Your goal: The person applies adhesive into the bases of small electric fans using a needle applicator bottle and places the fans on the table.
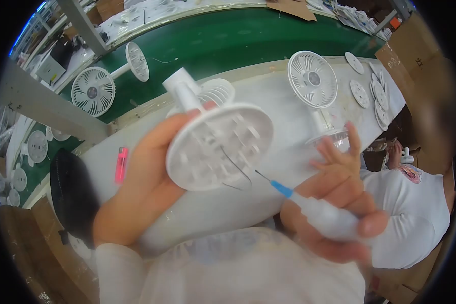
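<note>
My left hand [142,175] is wrapped round the neck of a small white fan [192,164], tilted so the round base's underside faces me. Ribs and posts stand inside that base, and a thin dark wire [236,166] curls out of it. In my right hand [342,187] is a whitish squeeze bottle [327,218] with a blue needle tip [281,189]. Its needle points at the base's lower right edge, close to the wire; I cannot tell whether they touch. Some right-hand fingers are spread away from the bottle. The fan's head is mostly hidden behind its base.
Another white fan [313,81] stands on the white table, with several round white plates [359,93] to its right. A pink lighter [120,165] and a black object [68,195] lie left. Beyond runs a green conveyor [213,43] carrying a fan [93,91]. A co-worker's white sleeve [410,218] is at right.
</note>
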Demonstrator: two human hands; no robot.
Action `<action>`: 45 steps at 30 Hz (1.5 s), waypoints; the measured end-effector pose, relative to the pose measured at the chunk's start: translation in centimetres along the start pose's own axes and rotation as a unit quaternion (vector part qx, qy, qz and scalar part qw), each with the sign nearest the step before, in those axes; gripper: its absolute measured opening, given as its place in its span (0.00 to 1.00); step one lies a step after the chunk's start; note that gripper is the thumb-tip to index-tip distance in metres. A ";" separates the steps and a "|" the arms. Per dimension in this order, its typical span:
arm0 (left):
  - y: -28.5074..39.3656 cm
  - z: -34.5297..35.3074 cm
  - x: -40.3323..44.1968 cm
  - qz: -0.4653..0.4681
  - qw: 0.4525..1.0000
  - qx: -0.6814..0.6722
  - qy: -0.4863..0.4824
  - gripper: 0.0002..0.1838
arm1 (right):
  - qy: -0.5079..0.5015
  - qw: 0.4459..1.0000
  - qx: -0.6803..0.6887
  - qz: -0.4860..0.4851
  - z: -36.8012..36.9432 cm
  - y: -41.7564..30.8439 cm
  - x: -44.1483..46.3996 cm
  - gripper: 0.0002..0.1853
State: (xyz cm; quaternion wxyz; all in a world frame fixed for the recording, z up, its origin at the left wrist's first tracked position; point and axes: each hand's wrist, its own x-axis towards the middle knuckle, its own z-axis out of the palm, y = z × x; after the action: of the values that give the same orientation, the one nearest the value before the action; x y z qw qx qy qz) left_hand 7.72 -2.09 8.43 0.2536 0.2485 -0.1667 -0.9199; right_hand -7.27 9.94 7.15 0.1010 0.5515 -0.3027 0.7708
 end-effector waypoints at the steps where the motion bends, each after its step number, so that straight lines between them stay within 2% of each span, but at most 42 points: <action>1: 0.4 -0.7 -0.7 -0.005 1.000 0.021 -0.004 0.18 | -0.016 1.000 0.001 -0.012 0.6 0.0 -0.3 0.19; 4: 0.2 -0.8 -0.9 -0.041 0.997 0.066 -0.014 0.19 | -0.033 0.997 0.062 -0.027 1.9 0.4 -0.6 0.17; 8: 0.0 -1.0 -0.8 -0.036 0.991 0.125 0.001 0.22 | -0.025 0.987 0.158 -0.025 2.7 1.2 -0.9 0.17; 15: 0.2 -1.4 -0.6 -0.042 0.988 0.147 -0.002 0.24 | -0.018 0.989 0.137 0.044 3.7 1.3 -1.2 0.13; 24: 0.6 -1.9 -0.8 -0.044 0.988 0.148 -0.002 0.24 | -0.020 0.989 0.129 0.072 4.3 1.2 -1.3 0.09; 28: 0.9 -2.0 -1.1 -0.043 0.988 0.149 0.006 0.23 | -0.021 0.989 0.124 0.078 4.6 1.1 -1.2 0.13; 31: 0.8 -2.1 -1.1 -0.040 0.988 0.148 0.005 0.23 | -0.006 0.992 0.107 0.073 5.0 1.0 -1.4 0.13; 40: 0.9 -2.1 -1.1 -0.043 0.989 0.143 0.000 0.22 | -0.057 0.987 0.105 0.104 4.4 0.8 -1.0 0.14; 45: 1.0 -2.2 -1.0 -0.043 0.989 0.141 -0.005 0.22 | -0.043 0.986 0.128 0.094 4.6 1.2 -1.2 0.14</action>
State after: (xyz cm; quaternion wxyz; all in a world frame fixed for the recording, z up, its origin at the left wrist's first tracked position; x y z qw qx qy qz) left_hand 10.00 -2.78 7.43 0.1751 0.2845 -0.2848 -0.8985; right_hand -3.73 6.56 6.60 -0.0560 0.5613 -0.2560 0.7850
